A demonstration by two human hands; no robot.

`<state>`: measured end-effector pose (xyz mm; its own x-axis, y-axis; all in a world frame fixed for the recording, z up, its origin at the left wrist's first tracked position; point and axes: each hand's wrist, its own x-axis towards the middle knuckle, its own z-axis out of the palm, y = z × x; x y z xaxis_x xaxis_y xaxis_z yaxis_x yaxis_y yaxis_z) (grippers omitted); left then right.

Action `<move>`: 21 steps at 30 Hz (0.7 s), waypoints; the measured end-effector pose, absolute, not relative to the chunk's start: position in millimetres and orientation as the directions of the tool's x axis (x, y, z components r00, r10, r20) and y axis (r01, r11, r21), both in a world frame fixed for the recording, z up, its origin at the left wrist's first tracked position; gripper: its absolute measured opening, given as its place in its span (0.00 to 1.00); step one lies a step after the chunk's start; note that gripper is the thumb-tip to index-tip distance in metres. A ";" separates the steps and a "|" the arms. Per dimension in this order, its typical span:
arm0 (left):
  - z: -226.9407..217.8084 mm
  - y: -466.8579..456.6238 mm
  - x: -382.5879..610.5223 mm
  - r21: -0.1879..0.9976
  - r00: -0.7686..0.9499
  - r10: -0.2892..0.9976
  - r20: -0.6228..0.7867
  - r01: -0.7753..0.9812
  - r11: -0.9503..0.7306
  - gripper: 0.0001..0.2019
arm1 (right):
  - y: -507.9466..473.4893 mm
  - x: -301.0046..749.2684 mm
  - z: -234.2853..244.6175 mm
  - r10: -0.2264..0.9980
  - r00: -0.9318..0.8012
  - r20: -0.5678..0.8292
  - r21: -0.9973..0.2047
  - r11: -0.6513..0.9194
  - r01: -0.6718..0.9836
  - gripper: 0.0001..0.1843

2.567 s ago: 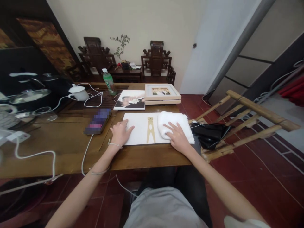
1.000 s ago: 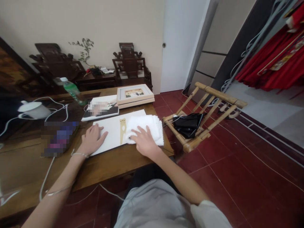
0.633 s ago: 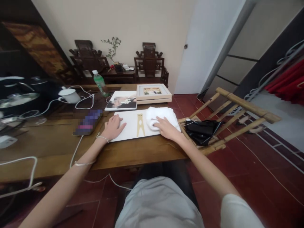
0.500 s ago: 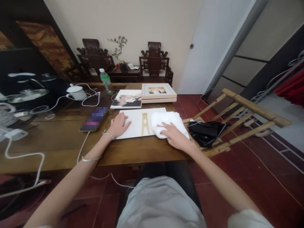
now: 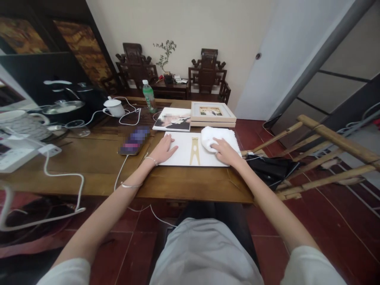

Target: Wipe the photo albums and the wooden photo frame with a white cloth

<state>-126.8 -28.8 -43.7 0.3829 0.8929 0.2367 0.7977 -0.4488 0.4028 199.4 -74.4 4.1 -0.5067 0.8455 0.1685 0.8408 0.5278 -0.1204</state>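
Note:
A white rectangular board (image 5: 181, 147) lies flat near the table's front edge, with a yellow two-legged stand piece (image 5: 194, 152) on its middle. My left hand (image 5: 162, 151) rests on the board's left end, fingers spread and nothing held. At the right end a folded white towel (image 5: 221, 135) covers part of the board. My right hand (image 5: 227, 152) grips the towel from its near side, fingers pressed into the cloth. The board's far right corner is hidden beneath it.
Behind the board are a photo panel (image 5: 173, 120) and stacked picture frames (image 5: 213, 118). A phone (image 5: 133, 141) lies to the left, near a green bottle (image 5: 149, 97), a lidded white cup (image 5: 114, 107) and loose cables. A bamboo chair (image 5: 335, 144) with a black bag (image 5: 268, 168) stands right.
The view has turned left, shifting everything rightward. My right hand has slid the towel away from the board's near edge toward its far side. My left hand stays on the board.

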 end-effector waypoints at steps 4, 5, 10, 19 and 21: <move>-47.4 -30.7 -127.4 0.415 0.380 0.895 0.234 0.793 -0.446 0.30 | -111.8 199.4 1.2 0.802 -0.567 0.189 -0.127 0.593 0.795 0.29; -48.3 -30.9 -127.6 0.412 0.380 0.894 0.237 0.794 -0.447 0.30 | -125.5 200.2 0.2 0.782 -0.589 0.202 -0.131 0.618 0.776 0.29; -49.8 -30.9 -128.9 0.400 0.392 0.888 0.242 0.793 -0.459 0.29 | -174.9 203.1 -2.0 0.711 -0.660 0.241 -0.119 0.697 0.707 0.28; -47.6 -30.9 -130.3 0.413 0.392 0.892 0.227 0.790 -0.452 0.30 | -100.9 193.1 2.4 0.795 -0.567 0.213 -0.115 0.597 0.794 0.28; -47.8 -30.8 -130.1 0.415 0.391 0.892 0.225 0.790 -0.451 0.29 | -81.9 189.5 3.9 0.815 -0.542 0.205 -0.111 0.570 0.814 0.29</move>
<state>-130.1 -30.8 -47.8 0.3913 0.8923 0.2252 0.7899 -0.4512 0.4154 189.5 -81.9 3.9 -0.5419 0.8150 0.2054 0.8144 0.5695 -0.1111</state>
